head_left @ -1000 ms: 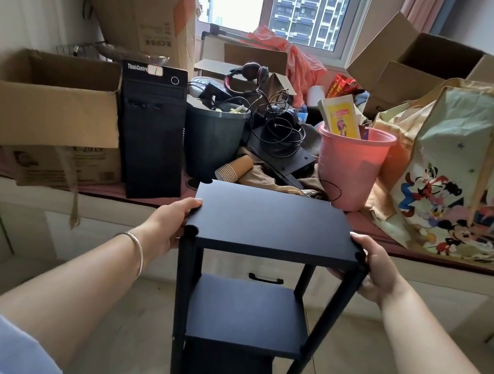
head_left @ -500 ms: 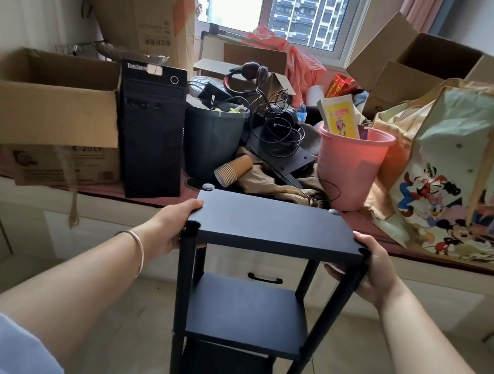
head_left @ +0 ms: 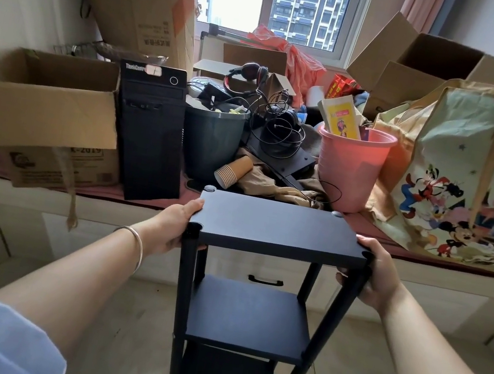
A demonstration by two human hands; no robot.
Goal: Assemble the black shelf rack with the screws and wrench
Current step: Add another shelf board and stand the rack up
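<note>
1. The left hand [head_left: 172, 227] grips the near left corner of the top board: the thumb lies on top along the edge, the other fingers curl under beside the post. The right hand [head_left: 374, 277] clamps the near right corner likewise, thumb on the board, fingers wrapped under and round the post.

2. Both hands hold the black three-tier shelf rack with round metal posts [head_left: 251, 284]. It stands on the pale tiled floor [head_left: 133, 324], directly in front of the person and just short of the low window bench [head_left: 27, 194].

3. Change: over the last second the top board has sunk lower in view and tipped slightly, so the two far post caps, hidden a second ago, now show above its rear edge. The hands have kept their corners. I judge the rack is being settled or tested for steadiness, not worked on.

4. Meaning: all three boards sit on four posts, and no screws or wrench are visible, so the assembly looks essentially complete; a wobble check seems the step in hand.

5. Orientation: the rack's long axis runs vertically, top board uppermost. The boards' longer edges run left to right across the view, and the open front faces the person.

6. Beyond it, the bench carries a black computer tower [head_left: 150, 132], a dark grey plastic bin [head_left: 210, 145], a pink plastic bucket [head_left: 350, 167] and brown cardboard boxes [head_left: 39, 102].
</note>
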